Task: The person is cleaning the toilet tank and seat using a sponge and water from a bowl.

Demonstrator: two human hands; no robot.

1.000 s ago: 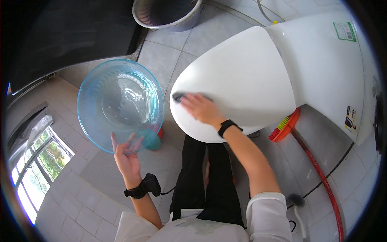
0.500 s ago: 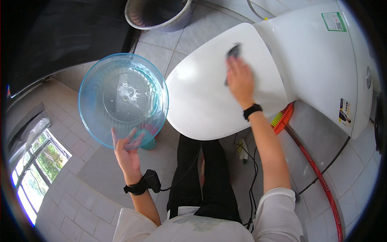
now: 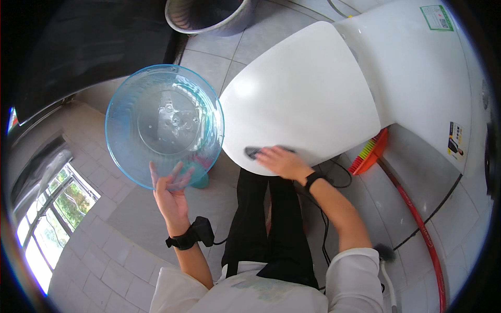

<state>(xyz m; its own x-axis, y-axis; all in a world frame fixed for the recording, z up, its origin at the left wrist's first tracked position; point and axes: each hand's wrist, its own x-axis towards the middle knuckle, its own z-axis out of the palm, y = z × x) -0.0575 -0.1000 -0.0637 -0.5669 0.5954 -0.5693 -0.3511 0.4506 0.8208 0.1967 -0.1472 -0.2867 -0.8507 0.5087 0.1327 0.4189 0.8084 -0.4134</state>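
Observation:
My left hand (image 3: 171,195) grips the near rim of a clear, blue-tinted plastic basin (image 3: 122,125), its thumb outside and fingers showing through the wall. A little water seems to lie in the bottom. The basin hangs at the left, right beside the front tip of a closed white toilet lid (image 3: 302,94). On the lid's near edge, my right hand (image 3: 284,164) presses a dark grey cloth (image 3: 252,152) flat under its fingers. Part of the cloth is hidden by that hand.
A white toilet tank (image 3: 422,78) rises at the right. Below it lie an orange broom head (image 3: 371,156) and a red pole (image 3: 412,206). A grey bucket (image 3: 232,23) stands at the far side. Black cables (image 3: 326,235) trail beside my legs.
My right hand has slid the cloth from the lid's far right part toward its near left edge. The left hand still holds the basin in nearly the same place.

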